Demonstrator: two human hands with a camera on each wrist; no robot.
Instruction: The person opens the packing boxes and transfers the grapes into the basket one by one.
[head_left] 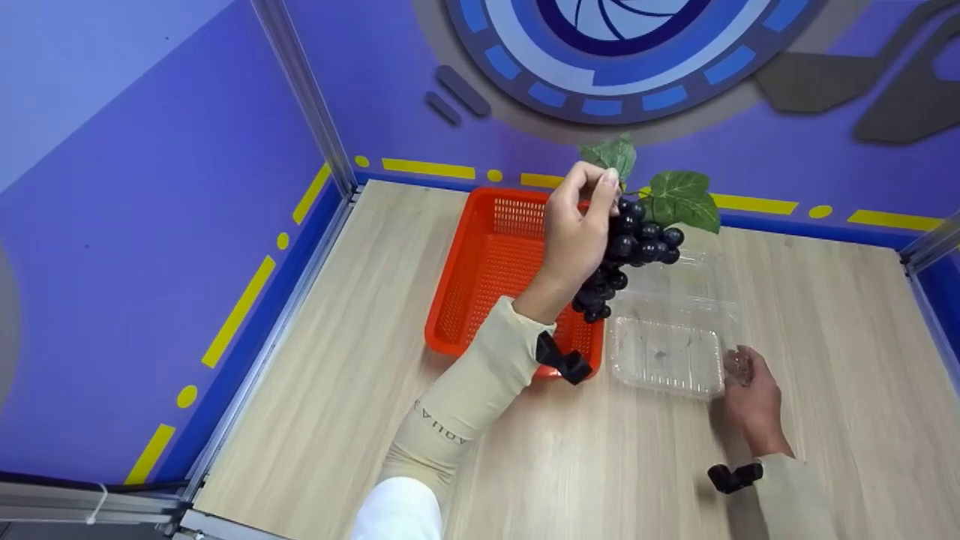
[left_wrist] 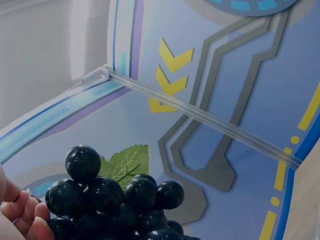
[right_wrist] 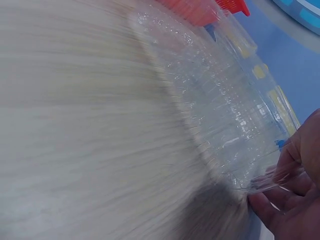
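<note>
High over the right side of the red plastic basket (head_left: pixel 442 300), my left hand (head_left: pixel 577 225) pinches the stem of a bunch of dark grapes (head_left: pixel 630 244). The bunch hangs down, with green leaves (head_left: pixel 682 196) at its top. In the left wrist view the grapes (left_wrist: pixel 120 205) fill the lower part, beside the fingertips (left_wrist: pixel 37 220). My right hand (head_left: pixel 754 397) grips the near right edge of a clear plastic clamshell box (head_left: pixel 667 356), which lies with its lid folded back. The right wrist view shows thumb and fingers on the rim of the box (right_wrist: pixel 210 100).
A light wooden table (head_left: pixel 315 360) carries the basket and, to its right, the box. Printed blue-purple panels (head_left: pixel 187 225) stand along the left and back edges, joined by a metal corner post (head_left: pixel 300 82).
</note>
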